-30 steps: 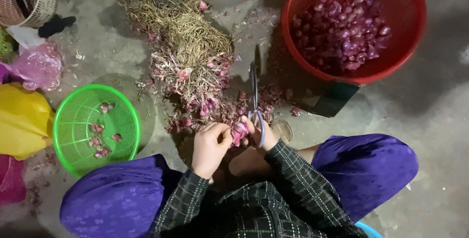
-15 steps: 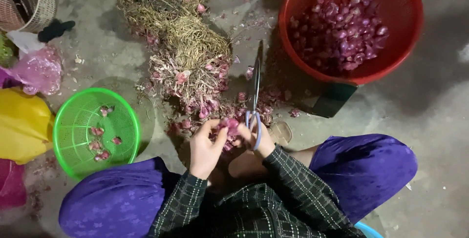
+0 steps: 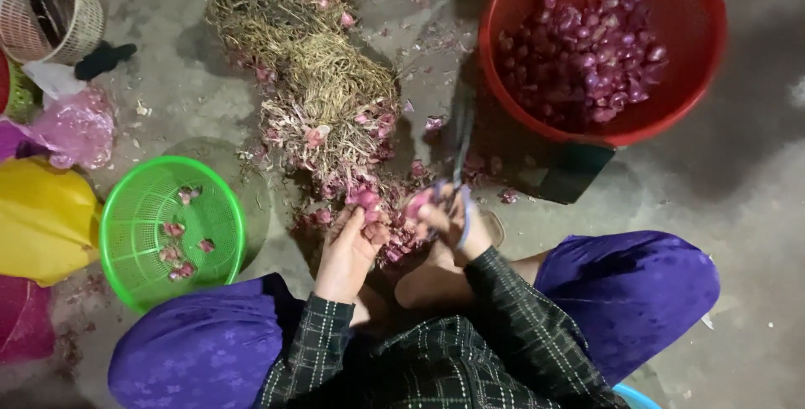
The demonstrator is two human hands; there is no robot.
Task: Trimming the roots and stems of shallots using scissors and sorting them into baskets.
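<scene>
I sit on a concrete floor in purple trousers and a dark checked shirt. My left hand (image 3: 352, 245) holds a cluster of pink shallots (image 3: 366, 201) at the near end of a heap of shallots with dry straw-like tops (image 3: 323, 98). My right hand (image 3: 449, 220) grips blue-handled scissors (image 3: 461, 153) whose blades point away from me, blurred. A shallot sits between the two hands.
A red basket (image 3: 696, 65) of trimmed shallots stands at the upper right. A green basket (image 3: 126, 245) with a few shallot pieces lies at my left. Yellow and pink bags (image 3: 42, 216) and a small wicker basket (image 3: 80, 27) line the left edge. A dark flat object (image 3: 570, 176) lies under the red basket.
My left hand has picked up a fresh cluster of shallots from the heap's near end. The scissors in my right hand have shifted slightly and now appear blurred.
</scene>
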